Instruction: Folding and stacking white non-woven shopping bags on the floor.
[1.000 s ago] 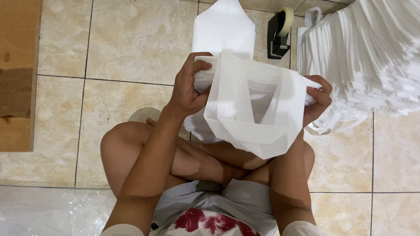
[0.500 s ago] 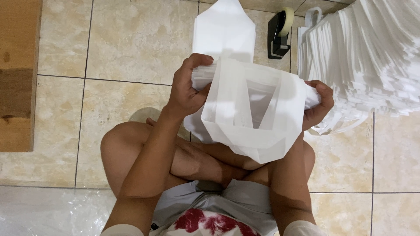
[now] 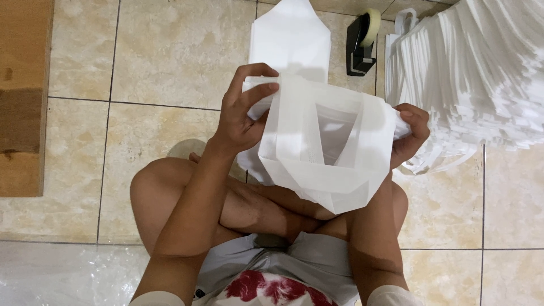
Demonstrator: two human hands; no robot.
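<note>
I sit cross-legged on a tiled floor and hold a white fabric bag (image 3: 294,153) above my lap, its mouth spread toward me so the inside shows. My left hand (image 3: 241,116) grips the bag's left top edge with fingers curled over it. My right hand (image 3: 409,135) holds the right edge, mostly hidden behind the fabric. A flat white folded bag (image 3: 290,39) lies on the floor just beyond the held one.
A big stack of white bags (image 3: 476,73) fills the upper right, with loose handles hanging at its near edge. A black tape dispenser (image 3: 360,44) stands between the stack and the flat bag. A wooden board (image 3: 22,96) lies at the left. Clear plastic sheeting (image 3: 56,277) covers the lower left.
The bag has been pulled wider and turned a little, so its opening looks squarer. Both hands kept their grip on its edges.
</note>
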